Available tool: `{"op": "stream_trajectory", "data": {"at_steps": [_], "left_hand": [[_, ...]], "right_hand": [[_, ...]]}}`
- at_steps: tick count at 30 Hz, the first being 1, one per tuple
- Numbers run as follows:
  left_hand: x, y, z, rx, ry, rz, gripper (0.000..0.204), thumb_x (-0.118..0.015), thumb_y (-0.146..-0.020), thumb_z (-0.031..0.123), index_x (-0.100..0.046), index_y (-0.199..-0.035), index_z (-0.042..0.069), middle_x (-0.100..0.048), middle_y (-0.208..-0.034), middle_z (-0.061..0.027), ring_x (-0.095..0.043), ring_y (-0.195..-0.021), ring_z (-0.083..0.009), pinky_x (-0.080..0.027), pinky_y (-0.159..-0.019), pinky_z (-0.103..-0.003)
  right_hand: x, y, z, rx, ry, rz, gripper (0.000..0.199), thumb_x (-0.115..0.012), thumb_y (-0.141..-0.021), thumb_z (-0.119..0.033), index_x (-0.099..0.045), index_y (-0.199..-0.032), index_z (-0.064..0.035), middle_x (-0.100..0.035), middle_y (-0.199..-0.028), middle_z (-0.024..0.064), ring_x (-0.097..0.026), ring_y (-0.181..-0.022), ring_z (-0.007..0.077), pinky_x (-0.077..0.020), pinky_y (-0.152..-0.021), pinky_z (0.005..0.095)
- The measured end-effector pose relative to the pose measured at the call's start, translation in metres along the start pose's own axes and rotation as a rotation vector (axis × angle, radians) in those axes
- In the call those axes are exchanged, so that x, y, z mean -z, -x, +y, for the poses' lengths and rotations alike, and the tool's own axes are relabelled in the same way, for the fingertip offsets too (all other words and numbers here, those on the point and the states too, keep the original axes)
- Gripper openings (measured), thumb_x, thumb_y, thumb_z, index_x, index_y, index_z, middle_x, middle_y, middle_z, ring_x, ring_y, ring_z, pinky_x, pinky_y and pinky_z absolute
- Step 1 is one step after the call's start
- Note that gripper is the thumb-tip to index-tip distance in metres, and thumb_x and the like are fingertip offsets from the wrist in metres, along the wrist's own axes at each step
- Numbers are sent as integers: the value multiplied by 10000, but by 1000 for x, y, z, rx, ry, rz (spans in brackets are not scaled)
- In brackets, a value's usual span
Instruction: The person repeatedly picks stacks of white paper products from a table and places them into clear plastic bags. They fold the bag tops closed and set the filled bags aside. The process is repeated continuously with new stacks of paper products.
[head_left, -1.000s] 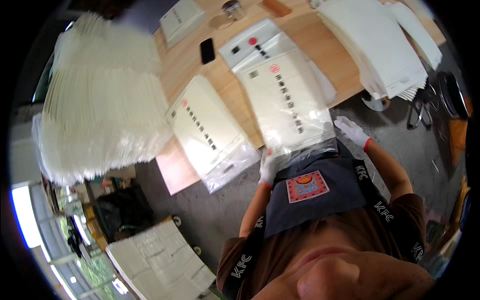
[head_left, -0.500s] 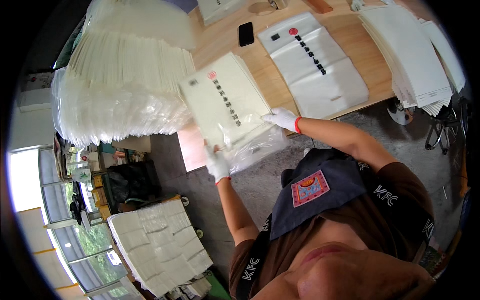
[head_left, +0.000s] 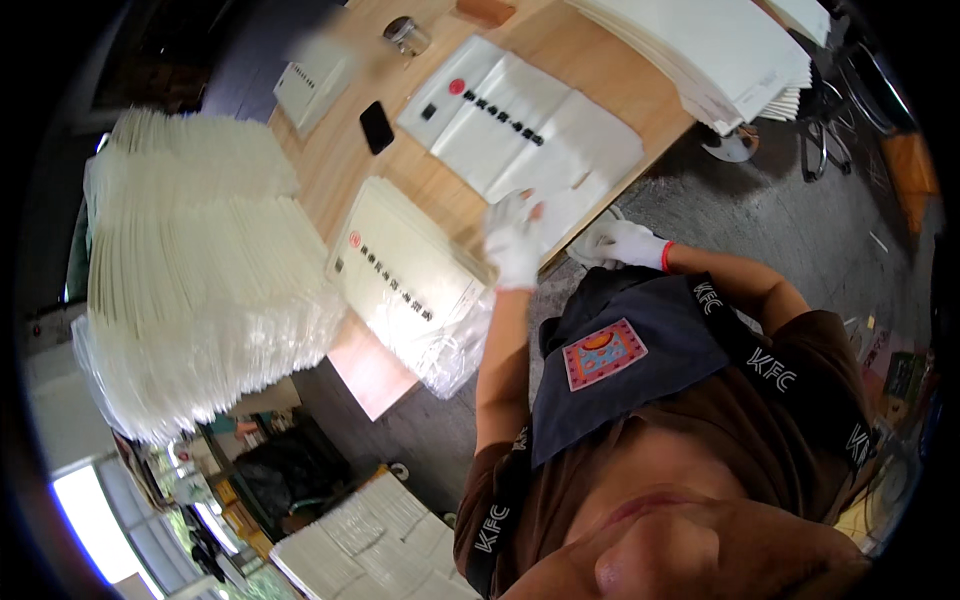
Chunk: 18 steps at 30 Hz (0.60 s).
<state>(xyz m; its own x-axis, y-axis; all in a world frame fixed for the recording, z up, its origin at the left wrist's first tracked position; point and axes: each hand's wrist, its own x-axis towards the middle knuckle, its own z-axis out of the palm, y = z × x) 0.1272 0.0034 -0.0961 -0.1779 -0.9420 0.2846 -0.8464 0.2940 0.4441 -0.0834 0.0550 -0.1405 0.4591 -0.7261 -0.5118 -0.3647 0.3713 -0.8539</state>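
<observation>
My left hand (head_left: pixel 512 245), in a white glove, hovers at the near table edge between two stacks; its fingers are apart and hold nothing that I can see. Just left of it lies a stack of cream printed paper bags (head_left: pixel 400 260) with clear plastic (head_left: pixel 455 355) at its near end. Ahead of it a pile of translucent white plastic bags (head_left: pixel 530 120), with a red round mark and black print, lies flat. My right hand (head_left: pixel 625 243), gloved too, is low in front of the apron, just off the table edge; its fingers are partly hidden.
A tall pile of cream bags in plastic (head_left: pixel 200 260) stands at the left. Farther over the wooden table (head_left: pixel 325 170) are a black phone (head_left: pixel 377 127), a glass jar (head_left: pixel 406 36) and a brown block (head_left: pixel 485 10). White sheets (head_left: pixel 710 60) overhang the right edge; a wrapped stack (head_left: pixel 370 535) is lower left.
Both hands have let go of the cream bag stack, which now lies on the table. The left hand has moved right toward the translucent bags; the right has dropped beside the apron. The view has turned.
</observation>
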Motion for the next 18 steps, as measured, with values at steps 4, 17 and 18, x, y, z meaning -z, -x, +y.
{"op": "stream_trajectory", "data": {"at_steps": [4, 17, 18], "left_hand": [[-87, -36, 21, -50, -52, -229, 171, -650, -765, 268, -646, -844, 117, -624, -882, -78, -561, -886, -303, -418, -845, -407], [-69, -93, -18, 296, 484, -258, 258, -528, -922, 333, -621, -926, 92, -642, -903, -115, -580, -788, -232, -456, -726, -337], [-55, -105, -17, 373, 709, -164, 250, -541, -920, 316, -600, -933, 73, -638, -858, -90, -559, -714, -172, -452, -666, -302]], "right_hand": [[19, 17, 9, -74, -150, 127, 215, -571, -886, -242, -589, -982, -50, -644, -803, 41, -612, -652, 102, -503, -576, 236], [67, -87, -44, 197, 79, 638, 487, -467, -900, -472, -597, -1164, -84, -622, -1078, 211, -601, -986, 368, -470, -850, 416], [73, -99, -33, 246, 254, 626, 477, -455, -900, -477, -608, -1150, -100, -614, -1092, 218, -588, -1002, 383, -456, -873, 423]]}}
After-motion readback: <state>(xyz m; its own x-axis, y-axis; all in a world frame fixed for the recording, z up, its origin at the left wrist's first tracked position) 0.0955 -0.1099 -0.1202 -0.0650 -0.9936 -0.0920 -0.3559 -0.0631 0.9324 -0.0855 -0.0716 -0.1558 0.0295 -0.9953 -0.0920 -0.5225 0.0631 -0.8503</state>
